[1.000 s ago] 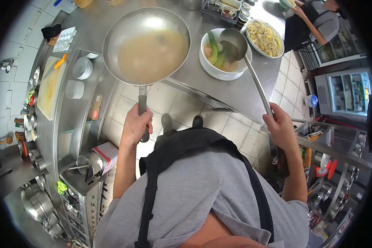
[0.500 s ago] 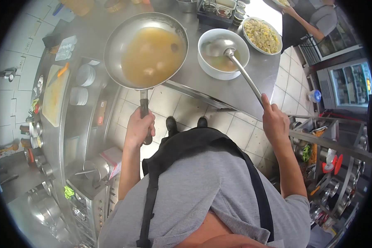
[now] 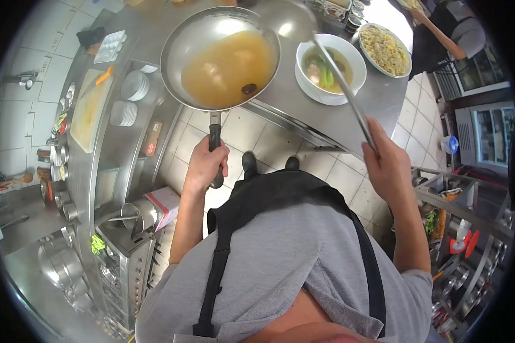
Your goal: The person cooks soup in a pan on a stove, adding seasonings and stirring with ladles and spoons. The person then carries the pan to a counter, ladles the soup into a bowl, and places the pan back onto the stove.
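Observation:
My left hand (image 3: pixel 207 163) is closed around the black handle of a wide metal frying pan (image 3: pixel 180 63). Brown broth (image 3: pixel 223 66) fills part of the pan, with a dark round piece near its lower right. In my right hand (image 3: pixel 388 163) is the long handle of a metal ladle (image 3: pixel 289 20). The ladle's bowl hangs by the pan's upper right rim, blurred by motion. Below and right of it, a white bowl (image 3: pixel 324 97) stands on the steel counter, holding broth with green vegetables and a pinkish piece.
A dish of fried rice (image 3: pixel 386 48) sits right of the bowl. Small jars (image 3: pixel 353 22) stand behind. Another person's arm (image 3: pixel 440 37) is at upper right. At left are a cutting board (image 3: pixel 88 123) with an orange-handled knife (image 3: pixel 104 75) and stacked white plates (image 3: pixel 123 114).
The ladle has lifted out of the white bowl and swung left toward the pan. The pan now tilts differently, its broth shifted toward the lower right. The whole view has shifted slightly.

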Demonstrator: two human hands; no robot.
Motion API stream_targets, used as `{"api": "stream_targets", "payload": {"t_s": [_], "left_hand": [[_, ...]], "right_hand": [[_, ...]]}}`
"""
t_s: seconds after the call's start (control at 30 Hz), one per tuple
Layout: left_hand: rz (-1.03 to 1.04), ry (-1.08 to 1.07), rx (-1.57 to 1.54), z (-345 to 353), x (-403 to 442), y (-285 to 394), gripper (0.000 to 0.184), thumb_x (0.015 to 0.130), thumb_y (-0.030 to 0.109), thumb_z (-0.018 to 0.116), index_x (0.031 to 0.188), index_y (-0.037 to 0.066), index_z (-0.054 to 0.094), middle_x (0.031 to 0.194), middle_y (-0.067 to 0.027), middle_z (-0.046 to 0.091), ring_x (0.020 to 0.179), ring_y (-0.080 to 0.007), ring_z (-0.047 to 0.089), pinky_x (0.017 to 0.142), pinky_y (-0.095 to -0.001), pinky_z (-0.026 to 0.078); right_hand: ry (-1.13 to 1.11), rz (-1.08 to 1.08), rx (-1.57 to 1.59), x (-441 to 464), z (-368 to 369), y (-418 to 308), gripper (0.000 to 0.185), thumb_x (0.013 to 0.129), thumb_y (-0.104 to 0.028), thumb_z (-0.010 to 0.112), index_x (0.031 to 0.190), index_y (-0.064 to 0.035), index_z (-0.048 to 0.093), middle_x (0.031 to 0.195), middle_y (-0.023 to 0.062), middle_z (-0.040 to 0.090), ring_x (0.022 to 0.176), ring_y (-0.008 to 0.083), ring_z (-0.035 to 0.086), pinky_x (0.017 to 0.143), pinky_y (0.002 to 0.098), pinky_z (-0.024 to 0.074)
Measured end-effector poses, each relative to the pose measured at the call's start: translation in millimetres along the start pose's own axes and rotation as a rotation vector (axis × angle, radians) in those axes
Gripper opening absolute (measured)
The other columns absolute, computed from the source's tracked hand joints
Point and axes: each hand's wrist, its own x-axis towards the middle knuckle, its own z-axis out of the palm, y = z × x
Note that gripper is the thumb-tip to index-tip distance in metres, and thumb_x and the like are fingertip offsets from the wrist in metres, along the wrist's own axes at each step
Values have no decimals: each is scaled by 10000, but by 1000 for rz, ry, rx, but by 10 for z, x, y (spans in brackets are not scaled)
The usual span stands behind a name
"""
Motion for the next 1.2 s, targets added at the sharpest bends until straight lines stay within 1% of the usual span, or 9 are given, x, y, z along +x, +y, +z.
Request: {"api": "stream_targets", "payload": {"t_s": [0.23, 0.33, 0.43, 0.5, 0.53, 0.63, 0.7, 0.9, 1.2], "left_hand": [[3, -13, 4, -26, -11, -57, 109, 837, 83, 571, 852, 4, 498, 658, -51, 526, 453, -149, 543, 449, -284, 449], [2, -11, 0, -32, 9, -89, 102, 840, 75, 570, 860, 10, 494, 642, -47, 515, 445, -144, 527, 441, -283, 444], [-5, -9, 6, -31, 7, -87, 102, 835, 76, 571, 859, 11, 496, 631, -43, 512, 446, -144, 525, 442, -285, 443], [-14, -5, 13, -29, 5, -76, 107, 826, 85, 574, 846, 8, 502, 634, -43, 522, 454, -147, 537, 455, -290, 446], [-7, -4, 10, -18, 6, -79, 107, 826, 87, 574, 845, 10, 502, 629, -41, 520, 453, -146, 536, 453, -289, 444], [-5, -30, 8, -13, 16, -121, 112, 846, 73, 578, 887, 17, 491, 649, -39, 510, 449, -131, 507, 430, -276, 437], [-13, -31, 8, -15, -5, -142, 108, 847, 73, 579, 879, 20, 491, 641, -38, 510, 445, -132, 510, 429, -275, 434], [-53, -23, 22, 72, -75, -165, 115, 827, 79, 580, 871, 20, 492, 628, -40, 517, 437, -141, 520, 426, -288, 434], [-50, -100, -18, 120, -12, -159, 112, 830, 71, 571, 868, 3, 490, 612, -58, 534, 436, -162, 531, 420, -301, 435]], "right_hand": [[-155, -165, -90, 580, 477, -120, 396, 907, -151, 577, 1281, -33, 523, 914, 210, 663, 838, 421, 632, 723, 491, 488], [-247, -173, 116, 620, 575, -119, 389, 903, -145, 570, 1267, -16, 527, 928, 219, 663, 862, 426, 629, 751, 487, 483], [-330, -115, 334, 533, 555, -201, 379, 898, -142, 574, 1246, 2, 538, 879, 216, 649, 804, 369, 640, 739, 447, 485], [-588, 120, 402, 515, 388, -367, 384, 891, -141, 577, 1239, 20, 549, 795, 163, 610, 726, 253, 604, 718, 392, 483], [-596, 120, 406, 499, 362, -405, 384, 891, -141, 577, 1239, 20, 549, 795, 163, 610, 726, 253, 604, 718, 392, 483], [-714, 141, 457, 460, 265, -488, 386, 898, -140, 567, 1251, 15, 560, 725, 89, 555, 652, 155, 532, 612, 324, 473], [-832, 358, 654, 468, 215, -578, 371, 910, -134, 548, 1256, -3, 575, 681, 28, 516, 560, 102, 502, 501, 266, 432], [-902, 362, 830, 572, 264, -602, 354, 928, -132, 530, 1251, 1, 580, 648, -3, 505, 435, 77, 457, 428, 230, 390], [-861, 409, 898, 653, 234, -602, 255, 926, -139, 529, 1118, 15, 596, 672, 9, 523, 421, 79, 450, 390, 224, 356]]}}
